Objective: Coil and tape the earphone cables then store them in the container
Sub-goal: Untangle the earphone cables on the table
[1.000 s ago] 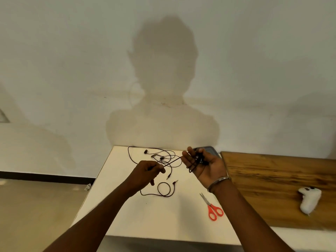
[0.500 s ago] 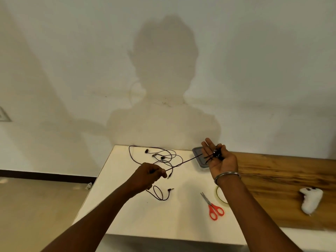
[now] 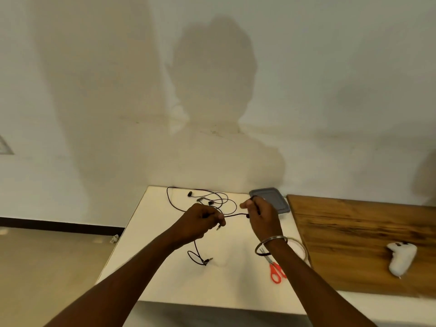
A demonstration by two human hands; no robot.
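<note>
In the head view, both hands are raised over the white tabletop (image 3: 165, 267) with a black earphone cable (image 3: 233, 215) stretched between them. The left hand (image 3: 203, 220) pinches the cable with curled fingers, and the cable's free end hangs below it to a small loop (image 3: 197, 257) lying on the tabletop. The right hand (image 3: 262, 215), back to the camera, curls round the cable's other end; how much is wound there cannot be told. A loose earphone set (image 3: 190, 194) lies at the far edge. The grey lidded container (image 3: 276, 197) sits just behind the right hand. Red-handled scissors (image 3: 276, 271) and a tape roll (image 3: 300, 250) lie beside the right forearm. A white controller (image 3: 401, 256) rests on the wooden board (image 3: 354, 223).
</note>
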